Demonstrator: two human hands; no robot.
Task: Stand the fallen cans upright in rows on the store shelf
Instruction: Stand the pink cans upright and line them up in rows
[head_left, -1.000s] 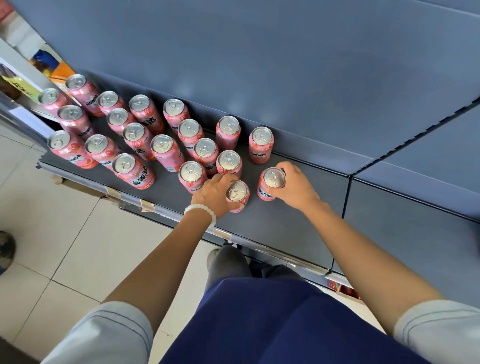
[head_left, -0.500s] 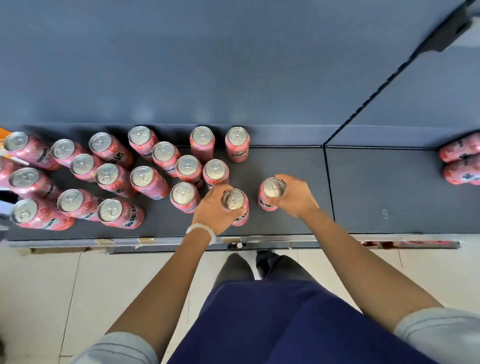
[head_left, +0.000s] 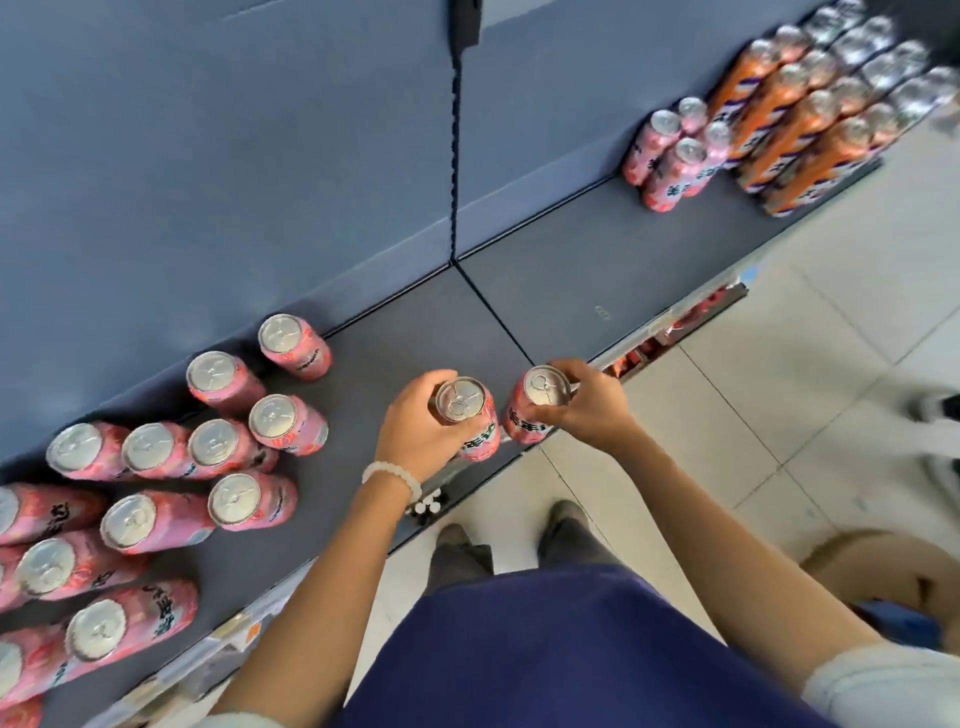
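Observation:
Each of my hands grips one upright pink can near the front edge of the dark grey shelf (head_left: 561, 270). My left hand (head_left: 415, 431), with a white bead bracelet, holds a pink can (head_left: 467, 415). Just to its right, my right hand (head_left: 587, 410) holds a second pink can (head_left: 535, 405). Several more pink cans (head_left: 218, 447) stand upright in loose rows on the shelf to the left. At the far right a small cluster of pink cans (head_left: 670, 156) stands near the back panel.
Orange cans (head_left: 795, 130) and silver-topped cans fill the shelf's far right end. A black divider strip (head_left: 456, 130) runs down the back panel. A brown cardboard box (head_left: 883, 566) sits on the tiled floor at right, and my feet are below the shelf edge.
The view has swung to the right, bringing the far-right pink and orange cans into sight. Both hands still hold their cans, which have shifted to the right along the shelf's front.

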